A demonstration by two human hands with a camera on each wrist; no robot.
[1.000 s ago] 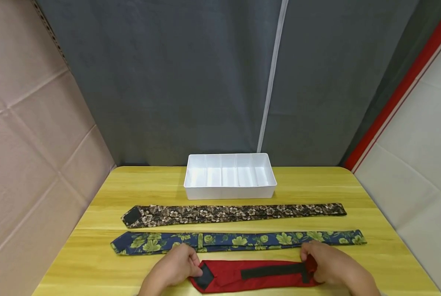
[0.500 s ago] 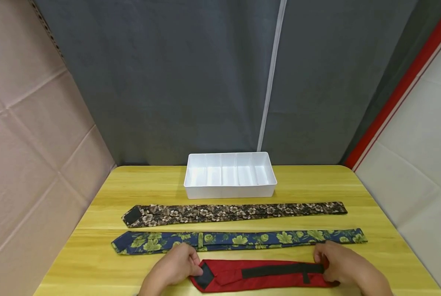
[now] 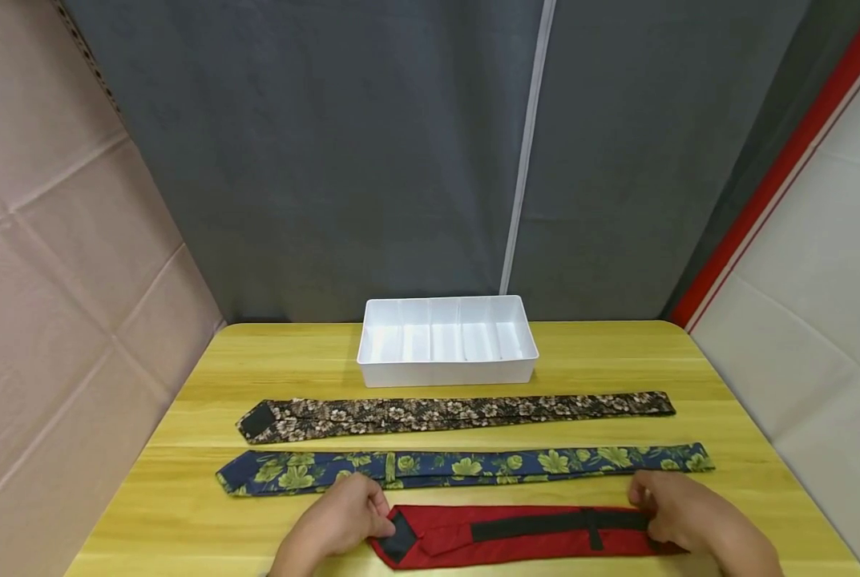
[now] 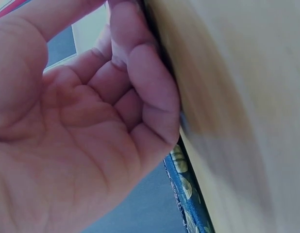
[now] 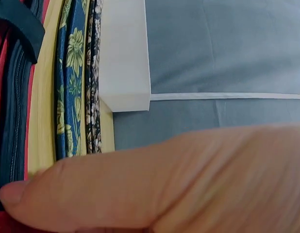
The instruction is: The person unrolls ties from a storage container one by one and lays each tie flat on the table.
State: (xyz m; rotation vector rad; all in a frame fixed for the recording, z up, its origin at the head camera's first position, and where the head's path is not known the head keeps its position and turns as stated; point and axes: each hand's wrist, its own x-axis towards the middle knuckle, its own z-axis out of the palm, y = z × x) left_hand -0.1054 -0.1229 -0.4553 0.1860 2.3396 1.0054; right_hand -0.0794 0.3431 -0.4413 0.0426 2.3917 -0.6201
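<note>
A red necktie [image 3: 523, 546] lies back side up along the table's near edge, with a black strip and a black tip lining showing. My left hand [image 3: 341, 518] pinches its wide pointed end; in the left wrist view that hand's [image 4: 82, 126] fingers are curled and its fingertips cannot be seen. Toward the other end, my right hand [image 3: 696, 513] grips the red necktie, thumb on top, and covers part of it. Just beyond both hands lies a navy necktie [image 3: 466, 468] with green flowers. Farther back is a dark brown floral necktie [image 3: 444, 415].
A white plastic tray [image 3: 447, 373] with several compartments stands at the back of the yellow wooden table [image 3: 163, 489]. Behind it hangs a dark grey curtain [image 3: 343, 160]. Pale cloth walls [image 3: 62, 336] close in the left and right sides.
My right hand has moved to the right along the red necktie, and more of the necktie's black strip and red cloth lies flat. My left hand has stayed at the wide end.
</note>
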